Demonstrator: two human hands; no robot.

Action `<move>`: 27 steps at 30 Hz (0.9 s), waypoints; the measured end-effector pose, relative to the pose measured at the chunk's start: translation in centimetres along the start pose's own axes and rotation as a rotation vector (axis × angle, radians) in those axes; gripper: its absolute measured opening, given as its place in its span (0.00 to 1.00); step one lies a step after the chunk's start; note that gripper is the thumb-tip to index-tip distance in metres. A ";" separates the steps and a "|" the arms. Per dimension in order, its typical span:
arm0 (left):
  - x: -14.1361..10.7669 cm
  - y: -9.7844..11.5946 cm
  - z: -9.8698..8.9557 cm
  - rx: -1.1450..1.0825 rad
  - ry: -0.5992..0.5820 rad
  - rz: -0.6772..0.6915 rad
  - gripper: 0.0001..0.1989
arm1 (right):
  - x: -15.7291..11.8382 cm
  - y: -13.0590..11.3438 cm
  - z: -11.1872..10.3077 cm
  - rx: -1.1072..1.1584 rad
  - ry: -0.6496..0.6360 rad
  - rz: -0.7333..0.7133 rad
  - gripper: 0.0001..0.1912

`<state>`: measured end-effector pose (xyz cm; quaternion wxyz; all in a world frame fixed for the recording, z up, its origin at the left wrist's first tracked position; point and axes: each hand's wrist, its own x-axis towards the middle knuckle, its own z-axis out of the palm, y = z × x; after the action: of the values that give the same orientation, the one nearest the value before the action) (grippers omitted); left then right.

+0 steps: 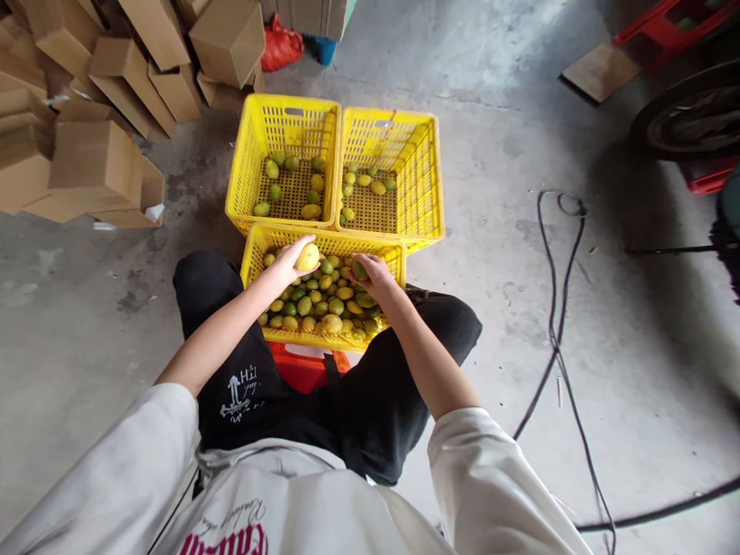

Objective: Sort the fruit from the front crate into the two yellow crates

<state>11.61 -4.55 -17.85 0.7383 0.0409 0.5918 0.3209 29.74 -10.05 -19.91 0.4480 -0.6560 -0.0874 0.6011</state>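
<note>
A yellow lemon (307, 257) rests in my left hand (285, 267), fingers curled round it, over the near yellow crate (324, 232). On the other side of that crate, my right hand (377, 277) is closed on a green lemon (359, 270). Below both hands lie many more lemons (331, 324), from green to yellow, filling the crate. Behind it two more yellow crates stand side by side: the left one (233, 181) and the right one (425, 154). Each has several lemons scattered on its floor.
Cardboard boxes (98, 158) are piled at the left, with a red bag (281, 45) beside them. A black cable (556, 339) snakes over the concrete floor to the right. Farther right are a wheel (687, 116) and a flat board (600, 72).
</note>
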 end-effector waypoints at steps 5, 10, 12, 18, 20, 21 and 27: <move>-0.9 -0.1 0.2 0.161 0.023 0.108 0.08 | 0.0 0.2 -0.1 -0.035 -0.017 0.004 0.10; -1.6 0.1 0.3 0.100 0.079 0.086 0.08 | 0.2 0.3 -0.2 -0.082 -0.007 0.022 0.10; -1.6 0.3 0.3 0.060 0.084 0.073 0.09 | 0.2 0.3 -0.1 -0.080 0.000 0.022 0.08; -1.3 0.5 0.2 -0.038 0.042 0.004 0.06 | 0.5 0.3 0.1 -0.033 0.004 -0.001 0.10; -1.0 0.4 0.1 -0.053 0.017 -0.026 0.07 | 0.5 0.3 0.1 -0.024 -0.001 0.000 0.11; -0.9 0.3 0.0 -0.061 0.008 -0.040 0.08 | 0.5 0.3 0.1 -0.022 -0.003 0.001 0.11; -0.1 0.0 -0.3 0.022 -0.008 -0.057 0.10 | 0.5 0.4 0.0 -0.033 0.011 0.039 0.09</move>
<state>11.35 -4.72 -17.86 0.7490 0.0333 0.5934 0.2929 29.69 -9.97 -20.59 0.4258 -0.6680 -0.0819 0.6047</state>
